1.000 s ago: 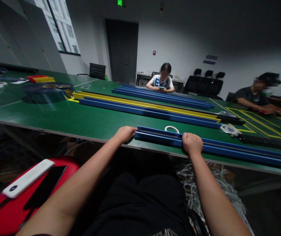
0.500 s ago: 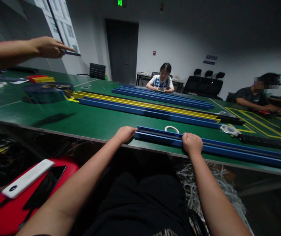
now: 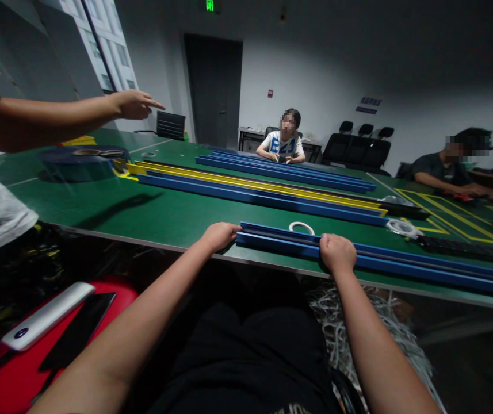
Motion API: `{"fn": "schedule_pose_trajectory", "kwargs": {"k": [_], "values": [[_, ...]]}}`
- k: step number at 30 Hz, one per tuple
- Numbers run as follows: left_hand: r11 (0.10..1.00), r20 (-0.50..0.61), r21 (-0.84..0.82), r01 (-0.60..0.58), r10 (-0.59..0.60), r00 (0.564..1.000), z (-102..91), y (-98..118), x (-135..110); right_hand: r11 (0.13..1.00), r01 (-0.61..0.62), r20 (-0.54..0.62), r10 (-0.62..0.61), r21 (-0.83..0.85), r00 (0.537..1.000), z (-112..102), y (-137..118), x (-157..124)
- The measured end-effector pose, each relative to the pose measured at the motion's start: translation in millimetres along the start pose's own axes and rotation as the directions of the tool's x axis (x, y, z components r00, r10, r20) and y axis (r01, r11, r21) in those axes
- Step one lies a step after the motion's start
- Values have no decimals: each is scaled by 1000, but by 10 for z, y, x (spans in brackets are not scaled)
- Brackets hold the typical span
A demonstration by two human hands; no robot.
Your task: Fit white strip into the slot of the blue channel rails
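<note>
Head view: the left hand (image 3: 221, 236) pinched and the right hand (image 3: 338, 253) gripped a blue channel (image 3: 281, 245). Beyond it, between both, lay a white ring (image 3: 301, 223).

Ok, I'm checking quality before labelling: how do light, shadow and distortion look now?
Head view: dim overall, darkest under the table, with a bright window; head view: a shadow on the table below a co-worker's pointing hand; head view: the window leans, suggesting a wide lens or tilted camera; head view: left hand and right hand readable at the blue rail.
</note>
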State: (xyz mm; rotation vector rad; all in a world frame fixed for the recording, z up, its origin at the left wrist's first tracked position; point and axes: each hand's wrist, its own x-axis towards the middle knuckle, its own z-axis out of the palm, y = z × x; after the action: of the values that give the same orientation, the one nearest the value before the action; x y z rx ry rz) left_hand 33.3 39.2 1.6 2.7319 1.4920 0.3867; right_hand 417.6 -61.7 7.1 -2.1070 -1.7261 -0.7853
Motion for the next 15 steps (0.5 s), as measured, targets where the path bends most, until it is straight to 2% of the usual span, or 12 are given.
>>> {"fn": "schedule_pose_trajectory", "kwargs": {"k": [15], "values": [[1000,-2,-2,12,-12,1000,-22,33,-18,1000,-6,13,6,-8,1000,-11,0,7]]}}
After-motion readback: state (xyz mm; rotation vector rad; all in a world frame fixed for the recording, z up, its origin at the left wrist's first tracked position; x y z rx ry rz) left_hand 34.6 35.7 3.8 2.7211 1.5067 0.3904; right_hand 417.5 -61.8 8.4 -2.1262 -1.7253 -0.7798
